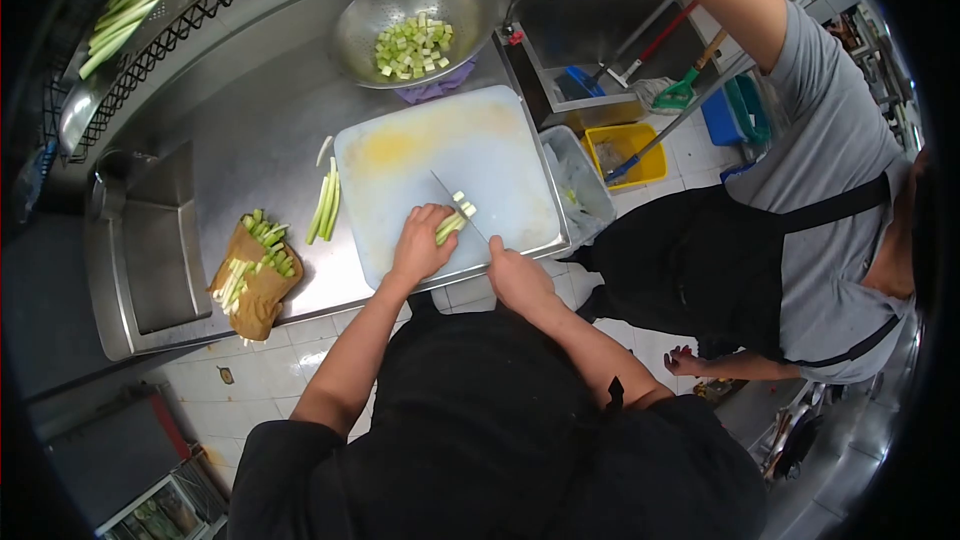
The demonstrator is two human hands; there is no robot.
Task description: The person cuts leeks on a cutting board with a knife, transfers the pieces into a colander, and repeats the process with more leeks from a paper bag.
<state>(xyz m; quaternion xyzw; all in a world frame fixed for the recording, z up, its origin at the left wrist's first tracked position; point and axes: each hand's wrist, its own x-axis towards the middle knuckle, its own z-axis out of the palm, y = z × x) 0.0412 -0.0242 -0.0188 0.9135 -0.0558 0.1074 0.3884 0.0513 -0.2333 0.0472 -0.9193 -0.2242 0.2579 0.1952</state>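
My right hand is closed round the handle of a knife, whose blade lies across pale green stalks on the white cutting board. To the left of the blade, my left hand presses on the held stalks, its fingers together. Small cut pieces lie at the blade. Uncut stalks rest on the steel counter just left of the board. Diced pieces fill part of a metal colander behind the board.
A brown paper bundle of stalks lies near the counter's front edge, beside a sink. Another person in a black apron stands close on the right. A grey bin and a yellow bucket stand right of the board.
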